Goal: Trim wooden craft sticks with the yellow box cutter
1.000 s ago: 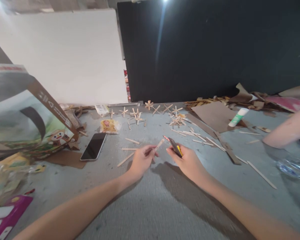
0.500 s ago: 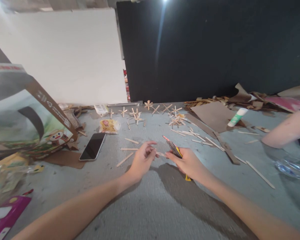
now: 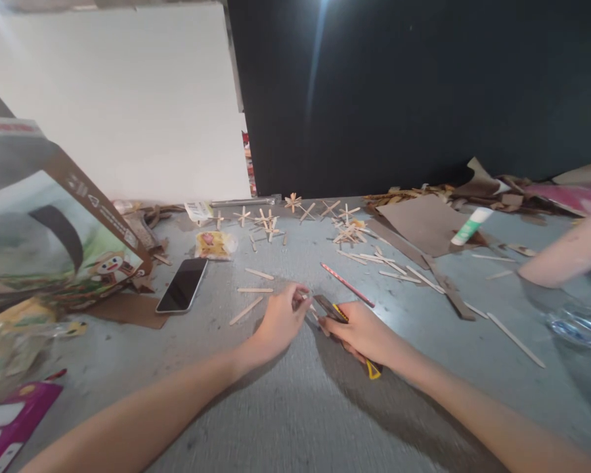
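Note:
My left hand [image 3: 284,316] pinches the end of a wooden craft stick [image 3: 314,314], whose other end lies by my right fingertips. In my right hand [image 3: 362,333] is a utility knife [image 3: 373,369] with a yellow and black body; its front part points up and left, close to the stick. Whether the blade touches the stick I cannot tell. A red patterned pencil [image 3: 347,284] lies on the table just beyond my right hand. Left of my left hand lie several loose craft sticks [image 3: 255,290].
Star-shaped stick pieces [image 3: 292,202] stand along the back, with more craft sticks [image 3: 398,276] at right. A phone [image 3: 182,286], a yellow packet [image 3: 214,245], a glue stick [image 3: 471,226] and cardboard [image 3: 418,223] lie around. Another person's arm [image 3: 566,253] reaches in from the right.
My right hand with the utility knife has moved slightly down and tilted, uncovering the red pencil. The craft stick between my hands now slants more downward to the right.

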`<action>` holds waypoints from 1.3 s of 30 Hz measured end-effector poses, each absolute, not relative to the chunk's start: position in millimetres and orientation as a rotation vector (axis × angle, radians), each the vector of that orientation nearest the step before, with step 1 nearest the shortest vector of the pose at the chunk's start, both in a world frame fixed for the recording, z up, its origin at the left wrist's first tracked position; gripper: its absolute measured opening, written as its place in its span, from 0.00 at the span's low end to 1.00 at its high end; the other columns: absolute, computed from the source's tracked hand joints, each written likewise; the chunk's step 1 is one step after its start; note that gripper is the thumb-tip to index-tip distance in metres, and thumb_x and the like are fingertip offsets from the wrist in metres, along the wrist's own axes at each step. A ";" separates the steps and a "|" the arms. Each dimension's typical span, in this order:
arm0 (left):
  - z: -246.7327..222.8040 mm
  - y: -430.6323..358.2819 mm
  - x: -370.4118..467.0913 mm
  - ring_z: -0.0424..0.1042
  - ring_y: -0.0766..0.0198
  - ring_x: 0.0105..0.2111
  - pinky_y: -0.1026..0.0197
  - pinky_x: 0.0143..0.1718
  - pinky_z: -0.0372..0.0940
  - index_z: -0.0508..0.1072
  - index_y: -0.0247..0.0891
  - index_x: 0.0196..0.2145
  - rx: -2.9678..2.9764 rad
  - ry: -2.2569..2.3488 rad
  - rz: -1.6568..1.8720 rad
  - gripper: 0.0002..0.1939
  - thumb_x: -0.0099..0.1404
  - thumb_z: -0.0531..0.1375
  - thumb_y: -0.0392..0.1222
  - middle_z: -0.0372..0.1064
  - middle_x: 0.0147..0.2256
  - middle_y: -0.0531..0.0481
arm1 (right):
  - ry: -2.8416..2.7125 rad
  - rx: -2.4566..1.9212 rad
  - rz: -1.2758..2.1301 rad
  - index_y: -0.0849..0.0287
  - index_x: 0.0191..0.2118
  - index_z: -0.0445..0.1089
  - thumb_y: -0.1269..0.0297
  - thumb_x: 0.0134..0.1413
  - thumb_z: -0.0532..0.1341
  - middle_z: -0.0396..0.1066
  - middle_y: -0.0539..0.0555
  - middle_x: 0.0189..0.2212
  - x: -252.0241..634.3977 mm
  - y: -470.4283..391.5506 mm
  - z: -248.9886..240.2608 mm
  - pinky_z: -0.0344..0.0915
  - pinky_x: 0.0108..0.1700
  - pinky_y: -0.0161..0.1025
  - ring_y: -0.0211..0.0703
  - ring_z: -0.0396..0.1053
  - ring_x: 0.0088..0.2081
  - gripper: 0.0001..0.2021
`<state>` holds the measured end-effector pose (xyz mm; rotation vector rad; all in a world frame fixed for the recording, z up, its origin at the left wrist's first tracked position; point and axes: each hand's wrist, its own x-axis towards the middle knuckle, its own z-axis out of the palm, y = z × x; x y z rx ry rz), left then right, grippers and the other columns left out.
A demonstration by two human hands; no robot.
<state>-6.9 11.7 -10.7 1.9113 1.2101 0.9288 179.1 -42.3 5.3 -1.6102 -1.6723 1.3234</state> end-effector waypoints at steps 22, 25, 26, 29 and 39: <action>5.0 -6.5 -14.0 0.70 0.42 0.54 0.39 0.57 0.65 0.82 0.39 0.41 2.721 1.281 0.634 0.17 0.67 0.67 0.56 0.77 0.48 0.41 | -2.295 -1.695 0.294 0.53 0.48 0.73 0.64 0.74 0.53 0.81 0.54 0.34 228.3 -26.3 12.5 0.55 0.30 0.36 0.48 0.78 0.32 0.11; 4.1 -11.0 -12.7 0.70 0.43 0.55 0.40 0.57 0.66 0.83 0.40 0.42 2.693 1.209 0.594 0.18 0.64 0.70 0.57 0.77 0.50 0.41 | -2.382 -1.727 0.234 0.54 0.42 0.75 0.62 0.75 0.54 0.81 0.54 0.33 229.0 -27.1 17.9 0.54 0.29 0.36 0.48 0.78 0.31 0.12; 3.4 -11.4 -12.5 0.70 0.43 0.56 0.41 0.57 0.66 0.83 0.40 0.45 2.684 1.186 0.601 0.19 0.64 0.71 0.56 0.77 0.51 0.41 | -2.405 -1.746 0.221 0.55 0.40 0.75 0.61 0.75 0.54 0.80 0.54 0.31 228.3 -27.4 20.3 0.53 0.28 0.36 0.48 0.78 0.31 0.13; 0.2 -9.7 -12.7 0.70 0.45 0.57 0.41 0.59 0.66 0.81 0.43 0.52 2.655 1.118 0.629 0.21 0.65 0.70 0.54 0.76 0.54 0.42 | -2.515 -1.756 0.142 0.56 0.37 0.76 0.60 0.75 0.55 0.79 0.54 0.28 225.0 -27.6 28.0 0.50 0.27 0.37 0.48 0.77 0.29 0.15; 1.7 6.9 -18.8 0.67 0.44 0.61 0.42 0.62 0.64 0.81 0.42 0.46 2.628 0.940 0.526 0.25 0.57 0.75 0.60 0.72 0.58 0.40 | -2.946 -1.598 -0.097 0.54 0.43 0.82 0.58 0.74 0.58 0.80 0.58 0.28 211.6 -26.1 52.0 0.58 0.29 0.38 0.54 0.80 0.31 0.15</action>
